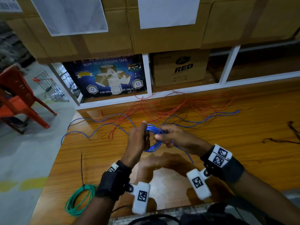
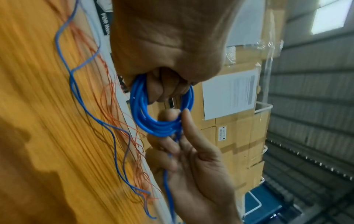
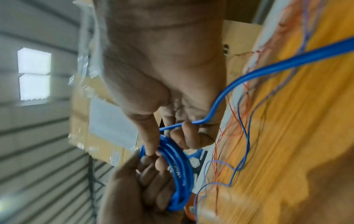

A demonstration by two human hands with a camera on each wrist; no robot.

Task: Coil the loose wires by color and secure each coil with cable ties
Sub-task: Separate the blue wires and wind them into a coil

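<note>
Cardboard boxes (image 1: 162,30) fill the top of the head view, stacked over a white shelf frame; the wooden worktop (image 1: 243,143) takes the lower right. Both hands are raised over its centre, clamped on the blue coil (image 1: 154,138). Left hand (image 1: 138,142): fingers curled round the coil's left side, thumb up. Right hand (image 1: 173,137): thumb and forefinger pinch the coil's right side, and a loose blue tail runs from under that hand toward the lower right. In the left wrist view the blue coil (image 2: 153,121) hangs from the curled fingers (image 2: 164,89), several turns thick. The right wrist view is blurred, but the pinch on the coil (image 3: 178,174) shows.

Uncoiled blue wire (image 1: 97,127) snakes across the worktop left and right of the hands. Red wires (image 1: 162,108) lie tangled behind, centre of frame. Green coil (image 1: 78,200) sits at lower left on the worktop edge, a black cable tie (image 1: 82,168) cinched on it, tail pointing up. Orange plastic chair (image 1: 19,98) stands at far left on the floor.
</note>
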